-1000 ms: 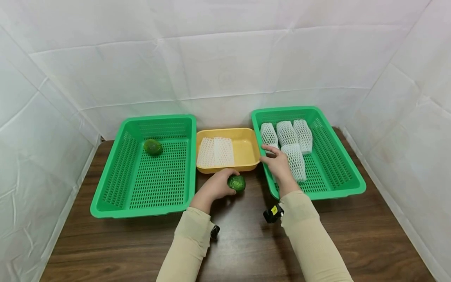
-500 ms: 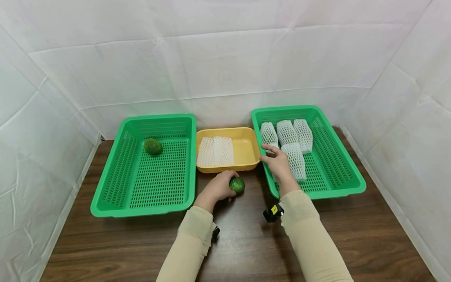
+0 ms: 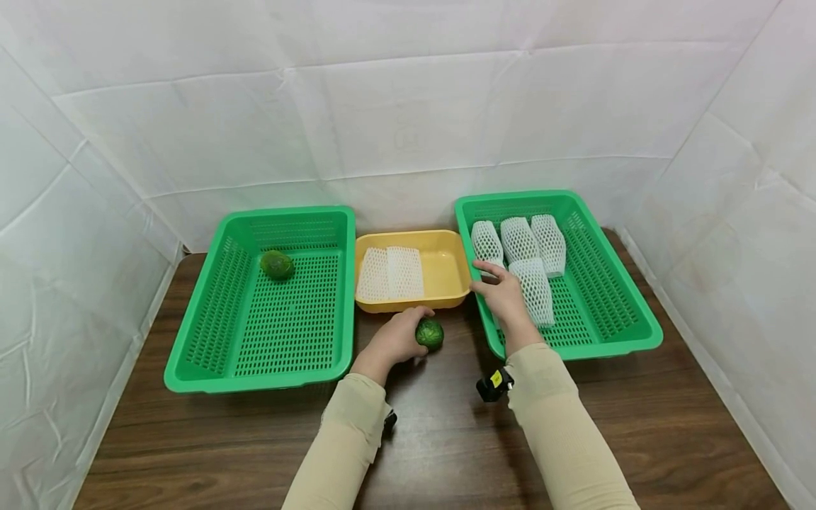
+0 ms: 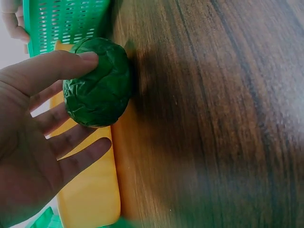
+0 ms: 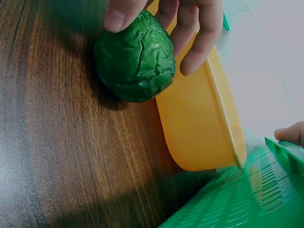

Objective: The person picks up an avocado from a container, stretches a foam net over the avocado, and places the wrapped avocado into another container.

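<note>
In the head view my left hand [image 3: 398, 336] holds a round, wrinkled dark green fruit [image 3: 430, 333] low over the table, in front of the yellow tray. The left wrist view shows its thumb on one side of the fruit [image 4: 99, 83] and fingers behind it, the outer ones spread. My right hand [image 3: 503, 297] rests at the left rim of the right green basket [image 3: 612, 350], with its thumb and forefinger extended at the rim. Inside that basket lie several things in white foam nets [image 3: 519, 241].
The yellow tray [image 3: 446, 273] stands between the baskets and holds two flat white foam nets [image 3: 404, 273]. In the left green basket [image 3: 255, 382] lies another green fruit [image 3: 277, 265]. White sheeting [image 3: 408, 113] encloses the back and sides of the wooden table [image 3: 440, 439].
My left hand has shifted slightly to the right with the fruit over the last second, then stayed nearly still. My right hand has not moved visibly.
</note>
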The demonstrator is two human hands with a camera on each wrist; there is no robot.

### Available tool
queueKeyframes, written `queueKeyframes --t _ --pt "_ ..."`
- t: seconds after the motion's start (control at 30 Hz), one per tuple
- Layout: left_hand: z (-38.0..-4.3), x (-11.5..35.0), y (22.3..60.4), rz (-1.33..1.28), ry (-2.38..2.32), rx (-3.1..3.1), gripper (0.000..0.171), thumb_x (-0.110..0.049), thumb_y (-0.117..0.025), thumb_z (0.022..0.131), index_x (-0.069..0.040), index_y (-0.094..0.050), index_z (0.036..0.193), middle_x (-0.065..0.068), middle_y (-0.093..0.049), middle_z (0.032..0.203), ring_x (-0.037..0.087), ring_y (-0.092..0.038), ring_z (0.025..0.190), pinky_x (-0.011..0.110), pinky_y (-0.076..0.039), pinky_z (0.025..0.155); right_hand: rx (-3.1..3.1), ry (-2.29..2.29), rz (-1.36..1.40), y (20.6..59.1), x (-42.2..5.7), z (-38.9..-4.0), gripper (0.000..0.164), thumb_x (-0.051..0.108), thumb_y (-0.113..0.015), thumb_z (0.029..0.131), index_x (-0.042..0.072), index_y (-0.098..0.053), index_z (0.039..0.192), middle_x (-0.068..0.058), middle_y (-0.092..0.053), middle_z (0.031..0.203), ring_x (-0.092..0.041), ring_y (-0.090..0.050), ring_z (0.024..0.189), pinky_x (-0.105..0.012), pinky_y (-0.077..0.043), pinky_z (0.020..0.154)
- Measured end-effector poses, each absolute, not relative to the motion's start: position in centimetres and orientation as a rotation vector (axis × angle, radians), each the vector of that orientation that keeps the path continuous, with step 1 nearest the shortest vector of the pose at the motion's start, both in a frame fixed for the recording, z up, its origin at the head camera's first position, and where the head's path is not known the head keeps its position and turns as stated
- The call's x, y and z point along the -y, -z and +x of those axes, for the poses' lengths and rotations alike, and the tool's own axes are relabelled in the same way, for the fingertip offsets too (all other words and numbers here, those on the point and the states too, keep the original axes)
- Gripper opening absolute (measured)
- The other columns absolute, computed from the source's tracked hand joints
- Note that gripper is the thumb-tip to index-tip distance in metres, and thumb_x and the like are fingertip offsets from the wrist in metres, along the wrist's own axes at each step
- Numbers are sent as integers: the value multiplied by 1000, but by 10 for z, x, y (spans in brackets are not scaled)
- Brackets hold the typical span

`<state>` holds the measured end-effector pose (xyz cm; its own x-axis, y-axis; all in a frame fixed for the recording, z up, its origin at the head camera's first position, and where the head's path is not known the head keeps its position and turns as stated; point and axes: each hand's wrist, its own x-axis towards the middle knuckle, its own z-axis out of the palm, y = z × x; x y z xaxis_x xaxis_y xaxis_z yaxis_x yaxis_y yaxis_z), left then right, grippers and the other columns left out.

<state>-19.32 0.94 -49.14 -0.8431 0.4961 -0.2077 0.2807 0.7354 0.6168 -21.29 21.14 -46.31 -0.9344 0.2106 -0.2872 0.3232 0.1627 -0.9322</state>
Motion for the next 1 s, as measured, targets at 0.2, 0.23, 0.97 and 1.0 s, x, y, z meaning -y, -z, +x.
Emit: queueKeyframes --t 0.2,0.23,0.97,1.0 --pt "-192 -10 490 600 -810 -2595 63 -11 -77 75 -14 -48 131 8 -49 129 28 -46 114 42 -43 88 -2322 1912 538 464 -211 -214 45 4 -59 88 13 -54 131 -11 -43 136 -27 -43 121 -41 -39 95" --pt "-192 -11 490 601 -807 -2596 63 -11 -77 75 -14 -48 131 8 -49 129 28 -46 115 42 -43 88 -2321 1914 540 464 -211 -214 44 4 -59 87 13 -54 131 -11 -44 135 -27 -44 120 -41 -39 95" --pt "-199 29 441 282 -1668 -2576 36 -17 -61 90 -6 -53 123 13 -56 119 26 -49 114 42 -41 91 -2476 1768 490 464 -206 -215 42 5 -55 88 11 -53 130 -11 -41 138 -28 -41 123 -42 -43 89" --pt "-200 34 444 230 -1755 -2577 32 -15 -60 90 -5 -55 120 13 -57 117 26 -50 111 41 -42 89 -2520 1722 480 463 -204 -215 42 5 -54 88 10 -53 129 -13 -42 137 -29 -42 121 -42 -44 88"
